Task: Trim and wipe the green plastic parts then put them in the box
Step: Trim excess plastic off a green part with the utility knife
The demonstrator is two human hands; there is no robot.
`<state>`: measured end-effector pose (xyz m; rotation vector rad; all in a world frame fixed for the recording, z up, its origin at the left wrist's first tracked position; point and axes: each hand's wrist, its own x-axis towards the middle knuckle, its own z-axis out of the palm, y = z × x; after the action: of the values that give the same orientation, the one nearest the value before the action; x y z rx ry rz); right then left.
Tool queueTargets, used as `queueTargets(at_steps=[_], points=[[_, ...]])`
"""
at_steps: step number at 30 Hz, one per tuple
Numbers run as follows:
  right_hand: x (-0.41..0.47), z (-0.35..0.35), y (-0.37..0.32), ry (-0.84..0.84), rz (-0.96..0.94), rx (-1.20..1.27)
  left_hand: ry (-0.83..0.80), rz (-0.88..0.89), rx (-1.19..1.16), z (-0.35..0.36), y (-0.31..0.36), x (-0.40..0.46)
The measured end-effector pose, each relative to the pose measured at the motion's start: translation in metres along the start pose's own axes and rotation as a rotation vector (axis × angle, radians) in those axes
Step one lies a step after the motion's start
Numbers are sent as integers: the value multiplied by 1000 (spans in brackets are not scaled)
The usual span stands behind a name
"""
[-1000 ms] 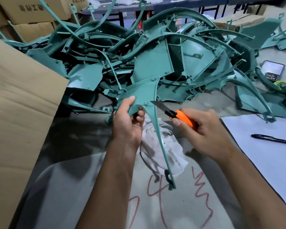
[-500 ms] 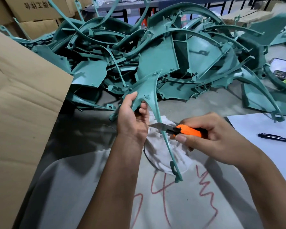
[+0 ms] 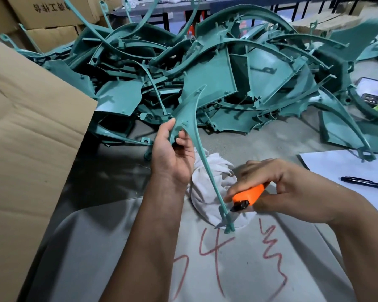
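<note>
Head view: green part (image 3: 188,118) is gripped at its wide upper end by left hand (image 3: 172,155); orange knife (image 3: 247,196) is clutched in right hand (image 3: 277,188), blade at the thin lower tip over white cloth (image 3: 212,184). Risk judged: the slender strip could be nicked or snapped, or fingers cut, if the blade slips. Cardboard box (image 3: 31,136) is seen at left, contents hidden. Untrimmed pile (image 3: 227,68) is heaped far.
</note>
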<state>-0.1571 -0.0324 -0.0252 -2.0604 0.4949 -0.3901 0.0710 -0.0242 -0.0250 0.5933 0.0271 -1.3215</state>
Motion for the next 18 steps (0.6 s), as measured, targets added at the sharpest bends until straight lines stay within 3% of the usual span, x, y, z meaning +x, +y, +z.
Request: queueTargets(at_steps=[4,6,12,15,18], points=[[-3,-3,3,-69,-20,-69,-55,21,-119,-1,2,4],[-1,-4,5,-19,-46,-60,-103,-1,-179,-4,5,6],[15,6,14,605,-226,253,-201,-122,-197,-6,-2,-1],[19,9,17,749,-275,415,-151,-56,-159,-1,-11,-4],[18,6,21,770,-302,400,-86,-6,-91,3,-24,-10]])
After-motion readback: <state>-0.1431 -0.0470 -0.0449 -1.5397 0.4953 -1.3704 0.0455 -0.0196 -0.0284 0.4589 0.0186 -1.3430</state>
